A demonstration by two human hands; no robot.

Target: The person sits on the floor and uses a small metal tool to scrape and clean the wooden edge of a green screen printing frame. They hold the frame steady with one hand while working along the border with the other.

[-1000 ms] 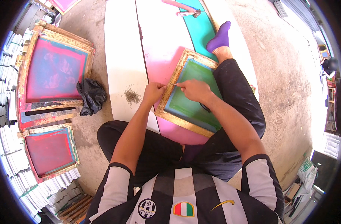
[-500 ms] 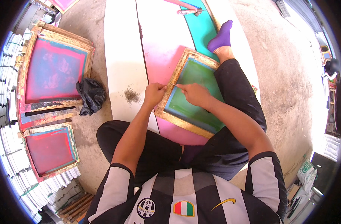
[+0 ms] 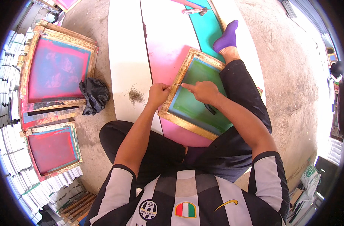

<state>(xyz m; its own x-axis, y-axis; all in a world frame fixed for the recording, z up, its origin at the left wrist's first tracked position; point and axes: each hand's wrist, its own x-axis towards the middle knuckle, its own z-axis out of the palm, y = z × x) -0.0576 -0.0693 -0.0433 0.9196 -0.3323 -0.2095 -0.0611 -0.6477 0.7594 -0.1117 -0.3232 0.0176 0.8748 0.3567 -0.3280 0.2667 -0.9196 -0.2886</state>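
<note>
A wooden-framed printing screen point(image 3: 170, 115) with green mesh lies tilted on the board between my legs. My left hand point(image 3: 158, 94) is closed in a pinch at the frame's left side; anything between its fingertips is too small to make out. Over the mesh, my right hand point(image 3: 203, 91) grips a slim tool point(image 3: 210, 109) whose dark handle end shows below the palm. Its thin, light tip points at the left frame bar, close to my left fingertips. The tool's exact kind is hidden by the hand. A small heap of fine greyish bits point(image 3: 135, 95) lies left of the screen.
Beneath the screen is a long white, pink and teal board point(image 3: 128, 56). Hand tools point(image 3: 196, 11) lie at its far end, near my purple-socked foot point(image 3: 226, 37). On the left, a black plastic bag point(image 3: 94, 96) touches a large pink-blue screen point(image 3: 59, 71); a smaller screen point(image 3: 51, 150) rests nearby.
My right hand has turned slightly, and the tool's dark handle now shows beneath it. The whole scene has shifted a little to the right. The left hand keeps its pinch at the frame.
</note>
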